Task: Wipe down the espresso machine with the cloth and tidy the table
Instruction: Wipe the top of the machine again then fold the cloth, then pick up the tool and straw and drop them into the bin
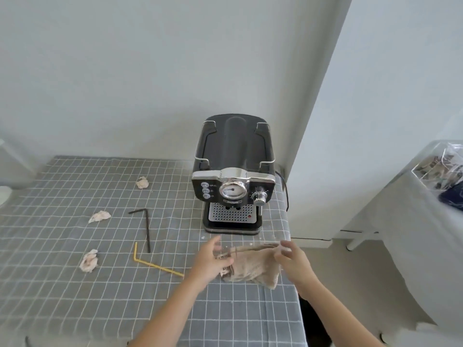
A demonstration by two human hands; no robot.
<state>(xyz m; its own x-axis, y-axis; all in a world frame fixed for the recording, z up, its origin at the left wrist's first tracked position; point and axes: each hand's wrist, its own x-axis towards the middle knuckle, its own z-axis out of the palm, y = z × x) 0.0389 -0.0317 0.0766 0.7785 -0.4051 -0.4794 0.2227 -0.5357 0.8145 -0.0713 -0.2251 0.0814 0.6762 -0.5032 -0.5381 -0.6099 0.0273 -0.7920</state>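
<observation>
A black and chrome espresso machine [234, 176] stands at the back right of the table, its gauge and drip grille facing me. Just in front of it a beige cloth [253, 267] is held stretched between both hands, a little above the table. My left hand [213, 259] grips the cloth's left end, though motion blur hides the fingers there. My right hand [290, 259] pinches the right end near the table's right edge. Three crumpled tissue wads [142, 182] [99, 216] [88, 260] lie on the left half. A black bent straw [147, 229] and a yellow bent straw [156, 265] lie mid-table.
The table carries a grey checked tablecloth [75, 296]; its right edge runs just past the machine and cloth. A white wall corner stands right behind the machine, with a black cord [285, 194] hanging down. A white covered piece of furniture with a clear box [441, 169] is at far right.
</observation>
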